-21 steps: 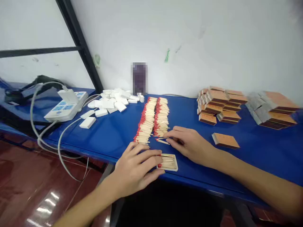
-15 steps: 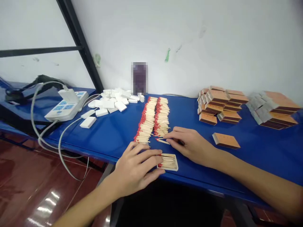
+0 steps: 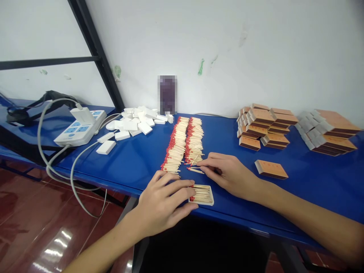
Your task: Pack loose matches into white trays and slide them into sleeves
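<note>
My left hand [image 3: 167, 203] curls round the left end of a small white matchbox tray [image 3: 211, 202] near the table's front edge, its fingertips covering that end. Inside the tray lie red-headed matchsticks [image 3: 202, 192]. Thumb and forefinger of my right hand [image 3: 224, 172] are pinched together at the near end of the right row of matches [image 3: 195, 140], on a matchstick. A loose match [image 3: 196, 170] lies just below the fingertips. Beside that row runs the left row of matches [image 3: 176, 146], its near end close to my left hand.
White empty-looking trays [image 3: 136, 120] are heaped at the back left, near a power strip [image 3: 81, 129] with looping white cables. Orange matchboxes [image 3: 261, 119] are stacked at right, more [image 3: 335, 131] at far right. A single matchbox [image 3: 271, 169] lies near my right forearm. A pixelated object [image 3: 167, 94] leans on the wall.
A few matches at the near end of the right row have shifted beside my right fingertips. My right hand has barely moved; my left hand and the tray are still.
</note>
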Demonstrator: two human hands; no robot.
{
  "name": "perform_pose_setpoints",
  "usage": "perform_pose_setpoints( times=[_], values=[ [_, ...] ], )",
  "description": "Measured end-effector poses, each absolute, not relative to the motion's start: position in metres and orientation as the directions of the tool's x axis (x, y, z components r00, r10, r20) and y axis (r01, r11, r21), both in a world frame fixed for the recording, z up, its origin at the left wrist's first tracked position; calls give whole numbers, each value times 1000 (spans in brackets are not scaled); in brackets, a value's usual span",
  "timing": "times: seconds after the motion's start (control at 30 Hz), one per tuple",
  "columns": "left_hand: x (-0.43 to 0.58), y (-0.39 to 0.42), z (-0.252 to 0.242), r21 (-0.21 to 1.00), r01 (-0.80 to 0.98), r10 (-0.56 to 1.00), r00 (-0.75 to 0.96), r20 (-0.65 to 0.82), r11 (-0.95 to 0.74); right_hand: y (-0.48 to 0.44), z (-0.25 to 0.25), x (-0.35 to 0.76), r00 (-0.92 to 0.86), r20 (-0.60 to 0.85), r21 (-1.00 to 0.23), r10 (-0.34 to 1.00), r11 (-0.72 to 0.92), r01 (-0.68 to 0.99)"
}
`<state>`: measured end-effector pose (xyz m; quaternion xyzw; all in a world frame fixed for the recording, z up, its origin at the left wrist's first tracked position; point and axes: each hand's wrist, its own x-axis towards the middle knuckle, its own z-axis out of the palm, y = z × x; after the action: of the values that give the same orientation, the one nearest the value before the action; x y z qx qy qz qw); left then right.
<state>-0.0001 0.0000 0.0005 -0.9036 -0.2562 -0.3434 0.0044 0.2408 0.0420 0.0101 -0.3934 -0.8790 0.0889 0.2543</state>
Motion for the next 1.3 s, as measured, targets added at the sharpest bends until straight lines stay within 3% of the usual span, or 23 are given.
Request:
perform_pose_setpoints(
  times=[0.47, 0.77, 1.0, 1.3],
  values=[
    [-1, 1, -1, 162, 470, 460, 633, 623, -867, 41, 11, 241, -579, 364, -393, 730, 684, 615],
    [0, 2, -2, 158, 475, 460, 631, 624, -866, 47, 11, 237, -452, 436, -398, 778, 617, 679],
    [1, 1, 0, 146, 486, 459, 625, 631, -862, 50, 13, 232, -466, 425, -380, 776, 621, 685],
    [1, 2, 0, 150, 481, 461, 633, 622, -864, 61, 14, 244, -644, 390, -90, 658, 723, 685]
  ],
)
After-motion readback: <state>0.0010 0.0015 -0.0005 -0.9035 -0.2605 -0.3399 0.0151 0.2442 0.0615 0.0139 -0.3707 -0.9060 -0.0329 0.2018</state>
